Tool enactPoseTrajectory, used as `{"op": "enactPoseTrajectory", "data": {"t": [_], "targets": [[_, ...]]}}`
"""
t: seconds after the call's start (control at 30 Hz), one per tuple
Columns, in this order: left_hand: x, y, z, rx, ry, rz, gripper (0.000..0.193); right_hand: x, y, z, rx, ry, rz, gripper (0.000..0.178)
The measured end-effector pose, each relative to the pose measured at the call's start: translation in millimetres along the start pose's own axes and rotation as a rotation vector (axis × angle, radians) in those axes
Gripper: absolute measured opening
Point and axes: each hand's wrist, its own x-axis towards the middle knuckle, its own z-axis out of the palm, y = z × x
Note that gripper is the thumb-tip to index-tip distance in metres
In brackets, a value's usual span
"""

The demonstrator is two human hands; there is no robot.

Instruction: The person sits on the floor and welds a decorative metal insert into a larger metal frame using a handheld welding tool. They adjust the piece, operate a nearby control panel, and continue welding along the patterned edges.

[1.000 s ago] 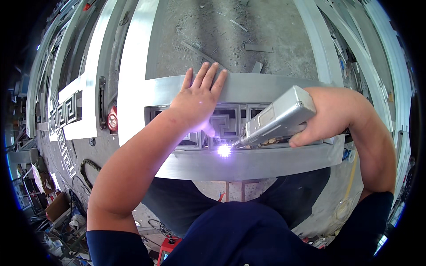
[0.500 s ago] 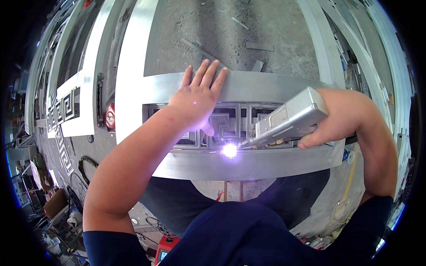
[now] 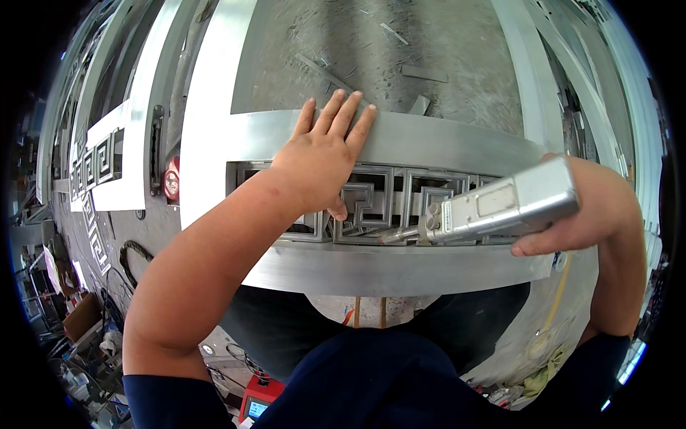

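Observation:
My left hand (image 3: 321, 154) lies spread on the silvery metal frame (image 3: 450, 136), with its fingers over the far crossbar and its thumb down at the lattice panel. This panel (image 3: 391, 196), made of thin square bars in an angular key pattern, sits between the far crossbar and the near crossbar (image 3: 400, 270). In my right hand (image 3: 600, 207) is a boxy silver welding gun (image 3: 493, 204), held from its right end, with the fingers partly hidden behind it. Its narrow nozzle points left at the panel's lower edge, beside the near crossbar. No spark shows at the tip.
Metal offcuts (image 3: 424, 74) litter the concrete floor beyond the frame. Another frame with key-pattern pieces (image 3: 100, 161) stands at the left, near a red round object (image 3: 171, 182). A red machine with a screen (image 3: 261, 397) and cables are near my legs.
The bright violet-white weld light at the nozzle tip has gone out. My right hand and the welding gun have shifted right and slightly nearer. My left hand remains spread on the frame.

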Motion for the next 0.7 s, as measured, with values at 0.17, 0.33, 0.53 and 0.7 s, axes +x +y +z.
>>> {"op": "enactPoseTrajectory", "data": {"t": [0.17,0.33,0.53,0.7], "targets": [[0,-1,2,-0.003,0.015,0.005,0.148,0,-1,8,0.102,-0.013,-0.049,0.063],[0,0,2,0.006,0.022,0.007,0.146,4,1,18,0.095,0.039,-0.006,0.061],[0,-1,4,0.016,0.042,0.009,0.145,16,1,22,0.085,-0.007,-0.144,0.037],[1,-1,5,0.020,0.038,0.007,0.146,16,0,22,0.021,0.020,-0.021,0.064]]}}
